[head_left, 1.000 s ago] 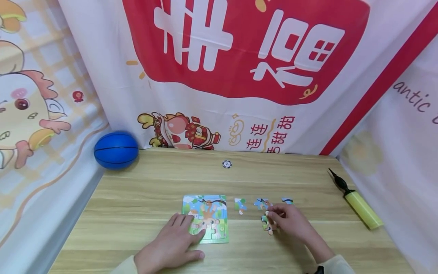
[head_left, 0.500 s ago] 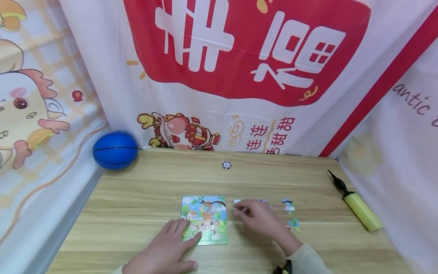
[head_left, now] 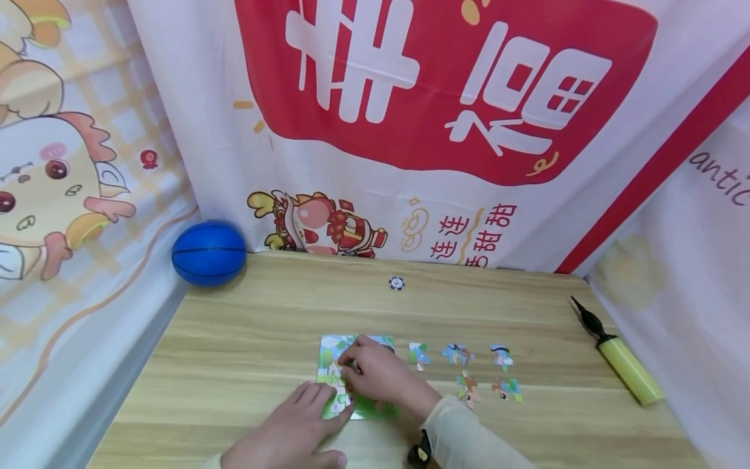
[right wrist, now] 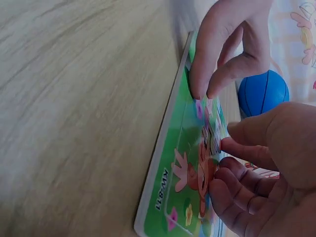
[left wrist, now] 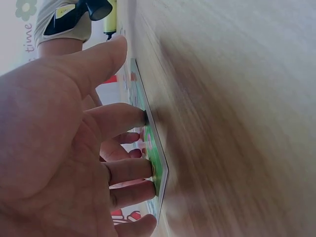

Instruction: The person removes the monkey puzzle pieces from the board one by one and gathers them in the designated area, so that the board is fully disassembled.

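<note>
A square puzzle board [head_left: 368, 413] with a green border and a cartoon animal picture lies on the table. My left hand [head_left: 295, 423] rests its fingertips on the board's near left part, fingers extended and thumb apart. Over the board's left side is my right hand [head_left: 383, 374], its thumb and index finger pinching a jigsaw piece [right wrist: 213, 136] against the picture. In the right wrist view the piece's edge stands slightly raised. Some fitted pieces [head_left: 340, 398] show between the hands; the right hand hides much of the picture.
Several loose jigsaw pieces [head_left: 457, 354] lie in two rows right of the board. A blue ball [head_left: 209, 254] sits at the back left, a small round chip [head_left: 396, 283] at the back middle. A yellow hand pump [head_left: 629, 368] lies at the right edge.
My right hand has moved left from the loose pieces onto the board, carrying a jigsaw piece. The left hand has stayed on the board; the head view has shifted slightly.
</note>
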A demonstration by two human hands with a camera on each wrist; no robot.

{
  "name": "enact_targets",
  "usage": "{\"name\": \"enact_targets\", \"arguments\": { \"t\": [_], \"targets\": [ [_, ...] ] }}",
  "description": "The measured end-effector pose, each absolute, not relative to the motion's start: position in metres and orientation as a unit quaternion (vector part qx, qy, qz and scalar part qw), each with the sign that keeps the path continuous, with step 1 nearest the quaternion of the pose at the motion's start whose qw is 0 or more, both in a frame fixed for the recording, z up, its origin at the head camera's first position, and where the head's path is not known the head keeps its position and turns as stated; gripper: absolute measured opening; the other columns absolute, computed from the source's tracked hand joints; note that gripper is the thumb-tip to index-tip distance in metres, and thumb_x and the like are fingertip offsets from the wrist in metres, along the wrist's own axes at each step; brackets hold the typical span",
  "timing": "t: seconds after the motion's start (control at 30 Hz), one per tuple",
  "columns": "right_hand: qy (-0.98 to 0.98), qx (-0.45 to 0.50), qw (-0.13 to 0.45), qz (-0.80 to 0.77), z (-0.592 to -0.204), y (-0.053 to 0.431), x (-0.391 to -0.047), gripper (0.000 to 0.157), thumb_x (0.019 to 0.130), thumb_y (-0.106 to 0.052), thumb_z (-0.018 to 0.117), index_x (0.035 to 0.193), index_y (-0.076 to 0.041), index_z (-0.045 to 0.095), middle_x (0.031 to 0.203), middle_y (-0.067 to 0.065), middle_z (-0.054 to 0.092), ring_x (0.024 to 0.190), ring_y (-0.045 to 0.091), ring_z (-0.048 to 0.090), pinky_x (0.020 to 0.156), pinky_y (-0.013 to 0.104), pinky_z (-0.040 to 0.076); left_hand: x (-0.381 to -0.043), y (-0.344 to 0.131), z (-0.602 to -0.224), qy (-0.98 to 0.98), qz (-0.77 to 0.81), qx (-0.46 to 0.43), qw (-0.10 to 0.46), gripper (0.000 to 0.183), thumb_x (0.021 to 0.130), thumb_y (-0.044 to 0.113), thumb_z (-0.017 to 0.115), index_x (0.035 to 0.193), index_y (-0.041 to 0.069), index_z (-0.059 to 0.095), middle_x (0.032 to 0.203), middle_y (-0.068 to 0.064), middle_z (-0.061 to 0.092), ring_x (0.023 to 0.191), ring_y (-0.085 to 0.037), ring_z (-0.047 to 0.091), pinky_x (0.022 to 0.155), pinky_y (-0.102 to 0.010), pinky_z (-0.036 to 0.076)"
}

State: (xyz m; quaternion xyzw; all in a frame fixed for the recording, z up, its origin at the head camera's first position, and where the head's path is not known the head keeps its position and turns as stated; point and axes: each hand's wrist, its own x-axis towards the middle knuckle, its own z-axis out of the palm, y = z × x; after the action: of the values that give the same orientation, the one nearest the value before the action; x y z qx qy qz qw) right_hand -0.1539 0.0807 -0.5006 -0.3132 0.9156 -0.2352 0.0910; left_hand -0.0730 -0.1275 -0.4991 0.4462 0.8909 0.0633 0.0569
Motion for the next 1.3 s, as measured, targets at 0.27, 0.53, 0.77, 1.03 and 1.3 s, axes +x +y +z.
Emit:
{"name": "enact_targets", "arguments": {
  "t": [0.27, 0.53, 0.77, 1.03, 1.3],
  "targets": [
    [0.878, -0.292, 0.143, -0.352, -0.5, 0.08, -0.155, 0.005, 0.099, -0.016, 0.068, 0.102, -0.017, 0.064, 0.083, -0.014, 0.061, 0.069, 0.001, 0.056, 0.062, 0.02, 0.051, -0.073, -0.127, -0.498, 0.895, 0.075, 0.426, 0.112, 0.075, 0.095, 0.074, 0.04, 0.151, 0.025, 0.052, 0.135, -0.008, 0.045, 0.129, -0.028, 0.04, 0.113, -0.061, 0.025],
    [0.837, -0.215, 0.128, -0.487, -0.496, 0.116, -0.145, 0.012, 0.099, -0.021, 0.068, 0.108, -0.014, 0.068, 0.094, -0.005, 0.067, 0.083, 0.013, 0.063, 0.072, 0.027, 0.055, -0.076, -0.121, -0.5, 0.896, 0.088, 0.421, 0.114, 0.07, 0.096, 0.074, 0.041, 0.147, 0.028, 0.057, 0.135, -0.009, 0.05, 0.129, -0.027, 0.044, 0.112, -0.063, 0.026],
    [0.836, -0.163, 0.207, -0.481, -0.494, 0.197, -0.117, 0.016, 0.099, -0.026, 0.068, 0.107, -0.013, 0.069, 0.096, 0.003, 0.067, 0.083, 0.02, 0.06, 0.068, 0.026, 0.052, -0.076, -0.125, -0.498, 0.899, 0.092, 0.409, 0.129, 0.07, 0.097, 0.073, 0.04, 0.149, 0.028, 0.054, 0.136, -0.009, 0.05, 0.126, -0.03, 0.044, 0.112, -0.062, 0.027],
    [0.848, -0.167, 0.198, -0.463, -0.496, 0.22, -0.112, 0.017, 0.1, -0.022, 0.068, 0.109, -0.007, 0.068, 0.097, 0.005, 0.066, 0.086, 0.022, 0.061, 0.07, 0.027, 0.052, -0.073, -0.129, -0.494, 0.904, 0.096, 0.389, 0.149, 0.073, 0.095, 0.076, 0.041, 0.148, 0.028, 0.056, 0.134, -0.009, 0.05, 0.121, -0.03, 0.043, 0.112, -0.061, 0.027],
    [0.909, -0.158, 0.11, -0.37, -0.499, 0.226, -0.113, 0.006, 0.096, -0.011, 0.071, 0.102, -0.011, 0.071, 0.091, -0.005, 0.065, 0.079, 0.013, 0.059, 0.067, 0.027, 0.053, -0.074, -0.124, -0.496, 0.903, 0.095, 0.396, 0.136, 0.071, 0.095, 0.075, 0.041, 0.147, 0.029, 0.056, 0.132, -0.007, 0.051, 0.117, -0.028, 0.044, 0.111, -0.06, 0.029]
  ]
}}
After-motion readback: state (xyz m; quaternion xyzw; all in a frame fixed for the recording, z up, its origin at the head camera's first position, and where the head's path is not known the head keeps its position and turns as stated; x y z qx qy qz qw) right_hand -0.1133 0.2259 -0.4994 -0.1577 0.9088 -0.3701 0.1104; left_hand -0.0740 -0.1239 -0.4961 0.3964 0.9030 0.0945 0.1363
